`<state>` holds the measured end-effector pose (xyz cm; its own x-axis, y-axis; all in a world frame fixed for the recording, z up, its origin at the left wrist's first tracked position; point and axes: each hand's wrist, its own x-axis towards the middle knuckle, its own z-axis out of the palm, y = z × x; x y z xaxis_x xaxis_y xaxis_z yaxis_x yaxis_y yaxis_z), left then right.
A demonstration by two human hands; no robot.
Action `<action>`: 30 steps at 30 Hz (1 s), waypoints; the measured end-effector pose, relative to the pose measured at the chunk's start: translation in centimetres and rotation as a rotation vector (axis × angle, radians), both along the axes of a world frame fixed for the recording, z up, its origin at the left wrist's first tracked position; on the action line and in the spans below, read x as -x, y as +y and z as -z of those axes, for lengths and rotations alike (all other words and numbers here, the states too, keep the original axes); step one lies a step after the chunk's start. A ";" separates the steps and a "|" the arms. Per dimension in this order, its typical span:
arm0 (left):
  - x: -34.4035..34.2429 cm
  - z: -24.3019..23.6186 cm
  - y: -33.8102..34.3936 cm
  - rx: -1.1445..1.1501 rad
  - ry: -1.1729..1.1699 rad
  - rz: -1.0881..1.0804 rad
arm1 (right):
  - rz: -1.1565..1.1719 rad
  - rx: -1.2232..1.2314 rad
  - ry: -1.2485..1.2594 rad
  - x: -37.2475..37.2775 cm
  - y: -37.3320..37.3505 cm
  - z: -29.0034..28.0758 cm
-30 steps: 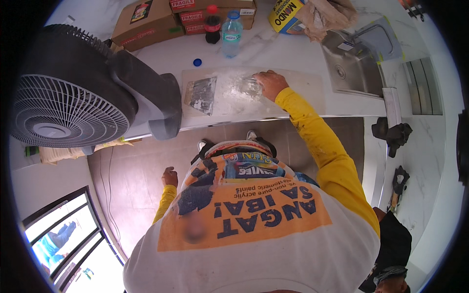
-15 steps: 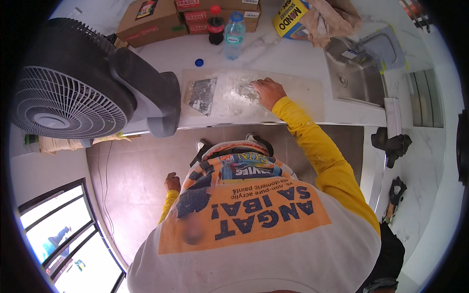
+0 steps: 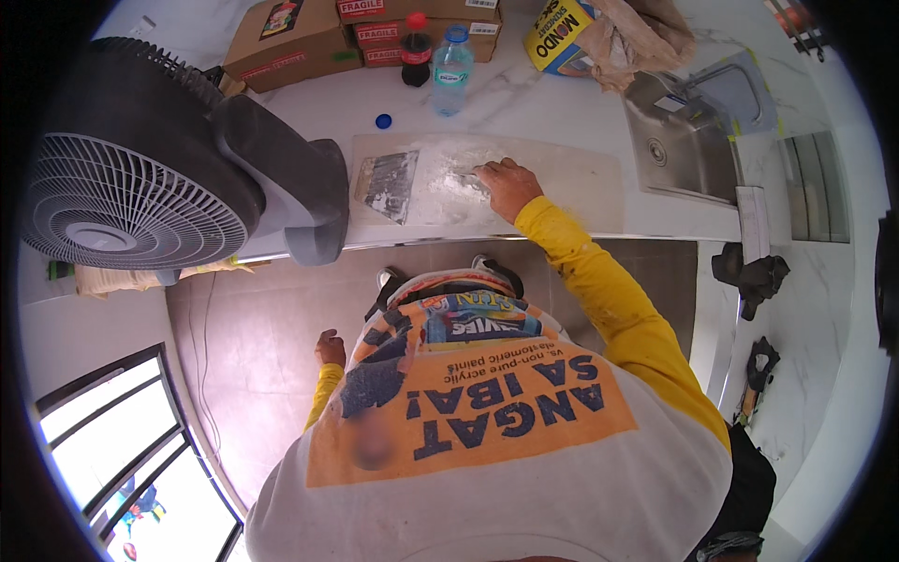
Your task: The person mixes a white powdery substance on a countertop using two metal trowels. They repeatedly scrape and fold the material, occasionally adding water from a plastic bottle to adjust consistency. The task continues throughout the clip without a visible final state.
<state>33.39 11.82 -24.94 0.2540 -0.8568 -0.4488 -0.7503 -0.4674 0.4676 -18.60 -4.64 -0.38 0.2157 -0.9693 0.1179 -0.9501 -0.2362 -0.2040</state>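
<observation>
My right hand (image 3: 508,189) is closed over a thin flat scraper (image 3: 478,176), mostly hidden under the fingers. It presses at the right side of a white powdery, pasty patch (image 3: 448,178). The patch lies on a pale flat board (image 3: 581,192) along the counter's front edge. Left of the patch, a grey metal plate (image 3: 388,185) smeared with white rests on the board. My left hand (image 3: 330,348) hangs low beside my body, away from the counter; its fingers look bent, but what is in them does not show.
A large black fan (image 3: 140,187) stands at the left. Behind the board are a blue cap (image 3: 383,121), a water bottle (image 3: 452,75), a dark soda bottle (image 3: 416,51), cardboard boxes (image 3: 295,47) and a yellow-blue bag (image 3: 559,39). A steel sink (image 3: 688,155) is at the right.
My right hand has shifted slightly left and turned over the board, and the white patch beside it looks more heaped. My left hand has stayed in place.
</observation>
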 end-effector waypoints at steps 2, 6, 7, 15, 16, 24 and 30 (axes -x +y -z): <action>0.2 -0.4 -0.2 0.063 -0.025 0.039 | -0.004 0.088 -0.025 -0.2 0.3 0.1; 0.5 -1.1 -0.1 0.109 0.039 0.036 | 0.027 0.049 -0.027 -0.8 0.7 0.2; 0.6 -1.2 -0.2 0.088 0.036 0.041 | 0.021 0.085 -0.010 -1.0 0.7 0.2; 0.4 -1.2 -0.5 0.078 -0.017 0.069 | 0.038 0.059 -0.067 -0.9 1.4 0.1; 0.3 -1.1 -0.4 0.086 0.000 0.072 | 0.039 0.072 -0.071 -0.9 1.5 0.0; 1.1 -0.7 -0.2 -0.009 -0.006 0.013 | 0.038 0.067 -0.054 -1.5 2.0 -0.5; 1.8 -0.4 -0.3 0.049 0.046 0.028 | -0.004 0.107 -0.083 -1.4 2.4 -0.3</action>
